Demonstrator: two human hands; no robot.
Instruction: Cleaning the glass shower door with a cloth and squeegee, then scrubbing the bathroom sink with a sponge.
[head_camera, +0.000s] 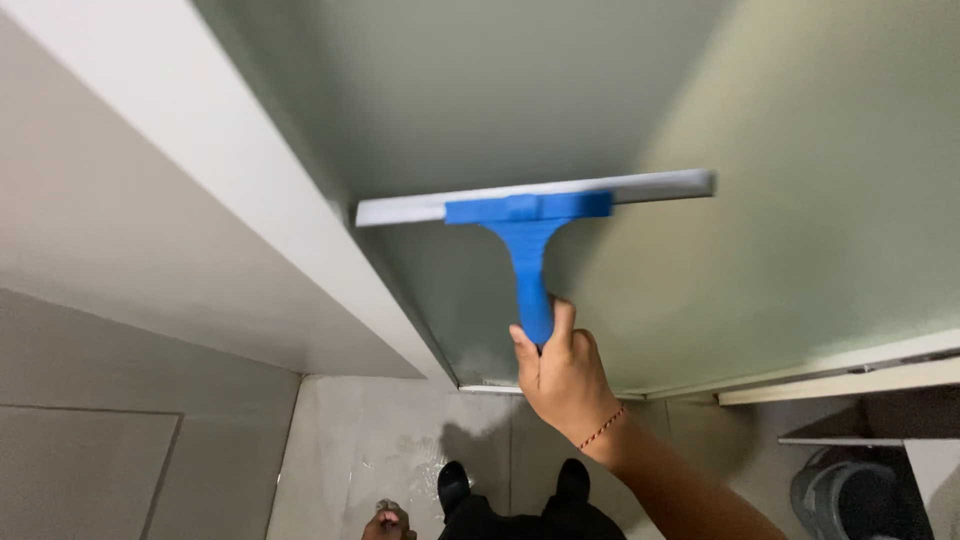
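My right hand (562, 375) grips the blue handle of a squeegee (528, 215), thumb laid along the handle. Its long grey blade lies roughly level against a frosted glass panel (760, 150), near the panel's left edge. A thin red thread band circles my right wrist. Only the top of my left hand (387, 522) shows at the bottom edge, hanging low by my leg; its fingers are hidden.
A white frame (250, 200) borders the glass on the left, beside a grey wall. Below is a wet tiled floor (400, 450) with my two dark shoes (512, 482). A grey bucket (845, 495) stands at the bottom right under a ledge.
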